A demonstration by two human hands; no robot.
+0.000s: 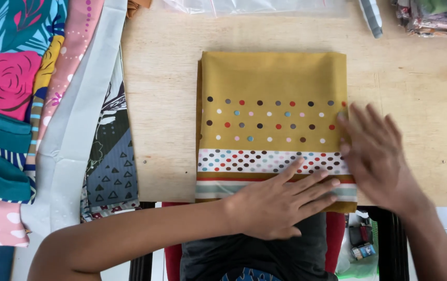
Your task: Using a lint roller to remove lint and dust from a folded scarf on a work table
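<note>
A folded mustard-yellow cloth [273, 78] with rows of coloured dots and a striped lower border lies flat on a pale wooden table [416, 109]. My left hand [280, 200] rests palm down, fingers spread, on the cloth's near striped edge. My right hand [377, 156] lies flat with fingers apart at the cloth's right edge, blurred by motion. Neither hand grips anything.
A pile of patterned fabrics [36, 114] in teal, pink, grey and floral prints covers the table's left side. Clear plastic bags [254, 6] lie at the far edge, and packed fabrics [434, 15] sit at the far right corner. White tiled floor shows below the table.
</note>
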